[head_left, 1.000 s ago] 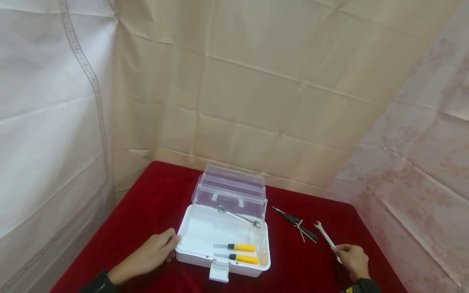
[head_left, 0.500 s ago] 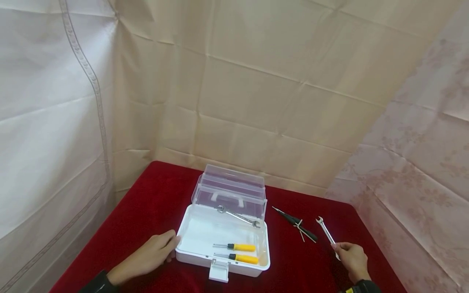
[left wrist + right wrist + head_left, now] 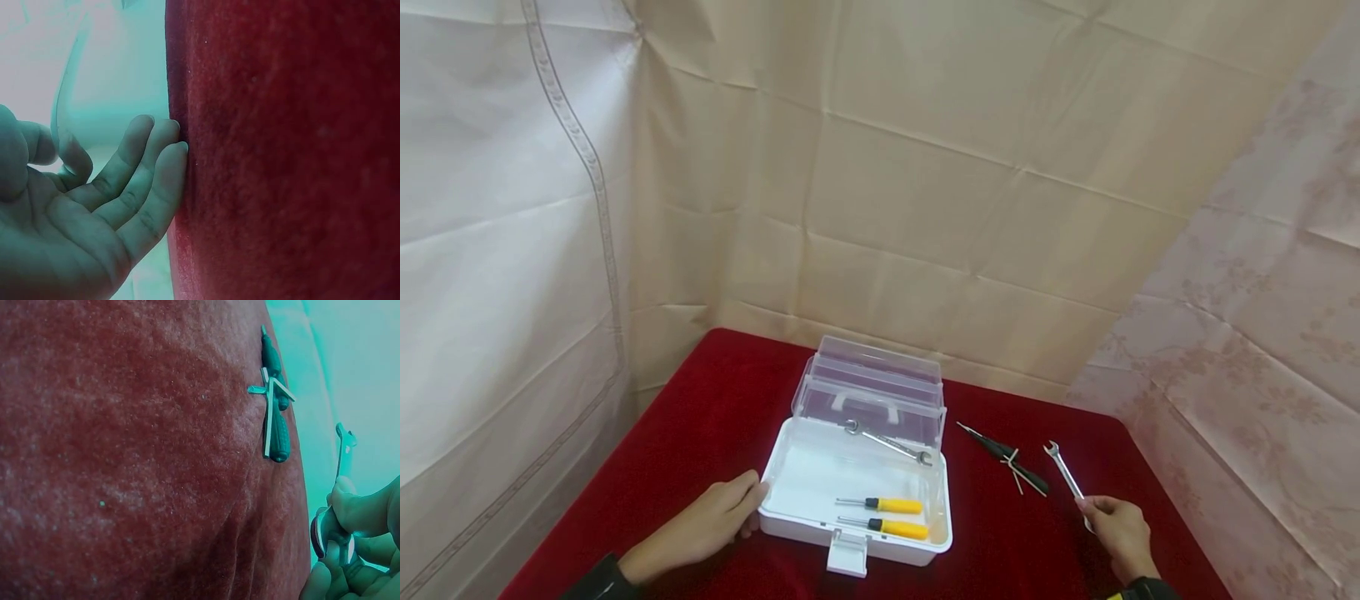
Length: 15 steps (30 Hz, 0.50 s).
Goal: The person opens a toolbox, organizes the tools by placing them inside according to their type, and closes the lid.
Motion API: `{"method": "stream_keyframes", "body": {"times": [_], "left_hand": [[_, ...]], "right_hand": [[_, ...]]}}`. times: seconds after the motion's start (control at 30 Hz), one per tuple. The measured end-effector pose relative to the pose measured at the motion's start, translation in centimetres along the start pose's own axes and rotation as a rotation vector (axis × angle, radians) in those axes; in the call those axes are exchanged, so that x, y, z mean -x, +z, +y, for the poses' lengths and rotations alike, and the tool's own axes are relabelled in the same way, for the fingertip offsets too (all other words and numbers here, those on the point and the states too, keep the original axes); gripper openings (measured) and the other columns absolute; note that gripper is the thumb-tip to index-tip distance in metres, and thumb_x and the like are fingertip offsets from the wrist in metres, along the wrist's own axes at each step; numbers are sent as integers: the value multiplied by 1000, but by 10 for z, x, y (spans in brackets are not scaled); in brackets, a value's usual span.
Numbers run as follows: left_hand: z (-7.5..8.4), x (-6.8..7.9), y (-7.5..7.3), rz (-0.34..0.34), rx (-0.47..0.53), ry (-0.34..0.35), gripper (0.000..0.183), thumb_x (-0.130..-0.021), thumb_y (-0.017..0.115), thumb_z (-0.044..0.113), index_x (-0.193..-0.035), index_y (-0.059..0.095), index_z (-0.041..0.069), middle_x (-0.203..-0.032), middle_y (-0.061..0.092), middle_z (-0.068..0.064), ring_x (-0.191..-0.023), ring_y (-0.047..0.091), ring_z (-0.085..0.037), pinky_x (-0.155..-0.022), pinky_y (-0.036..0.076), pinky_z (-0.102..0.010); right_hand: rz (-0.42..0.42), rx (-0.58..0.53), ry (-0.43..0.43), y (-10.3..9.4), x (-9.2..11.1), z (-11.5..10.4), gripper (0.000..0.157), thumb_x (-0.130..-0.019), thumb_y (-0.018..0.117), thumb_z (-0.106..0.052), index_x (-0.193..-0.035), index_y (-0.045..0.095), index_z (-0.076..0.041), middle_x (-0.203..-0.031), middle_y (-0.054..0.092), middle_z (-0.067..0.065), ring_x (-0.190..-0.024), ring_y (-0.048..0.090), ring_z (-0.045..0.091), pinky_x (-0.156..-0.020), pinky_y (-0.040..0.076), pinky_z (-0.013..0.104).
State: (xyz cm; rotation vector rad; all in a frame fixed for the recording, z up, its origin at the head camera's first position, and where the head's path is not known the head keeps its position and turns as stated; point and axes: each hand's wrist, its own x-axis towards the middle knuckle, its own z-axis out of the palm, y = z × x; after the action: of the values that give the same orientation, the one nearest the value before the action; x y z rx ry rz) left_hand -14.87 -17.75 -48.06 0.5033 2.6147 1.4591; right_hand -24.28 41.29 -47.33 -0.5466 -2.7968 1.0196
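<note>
2 hands frame the open white toolbox point(image 3: 820, 479) on the red cloth point(image 3: 715, 400): we see the left hand point(image 3: 700, 525) resting on its near-left corner, fingers relaxed and close together. At the right, the right hand point(image 3: 1112, 525) pinches the small wrench point(image 3: 1063, 471) by its near end, just right of the dark screwdriver point(image 3: 1007, 457); 2 yellow-handled screwdrivers point(image 3: 887, 517) and 1 long wrench point(image 3: 887, 442) lie inside the box.

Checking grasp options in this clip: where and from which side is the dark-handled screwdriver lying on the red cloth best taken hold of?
Probably at the thick dark handle of the screwdriver, the end nearer the right hand, coming from above. It lies flat on the red cloth with its thin tip pointing away toward the toolbox. Pale strips cross the handle's middle, so pinch just behind them.
</note>
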Motion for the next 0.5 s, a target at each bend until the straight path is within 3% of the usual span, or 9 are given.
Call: {"method": "stream_keyframes", "body": {"times": [0.5], "left_hand": [[2, 1, 1, -6, 12, -6, 27, -107, 38, 32, -94, 48, 11, -73, 57, -3, -60, 55, -16, -53, 48, -29]], "right_hand": [[-38, -39, 20, 3, 6, -11, 56, -90, 67, -46, -114, 65, 4, -88, 66, 7, -83, 59, 23, -64, 44, 34]]}}
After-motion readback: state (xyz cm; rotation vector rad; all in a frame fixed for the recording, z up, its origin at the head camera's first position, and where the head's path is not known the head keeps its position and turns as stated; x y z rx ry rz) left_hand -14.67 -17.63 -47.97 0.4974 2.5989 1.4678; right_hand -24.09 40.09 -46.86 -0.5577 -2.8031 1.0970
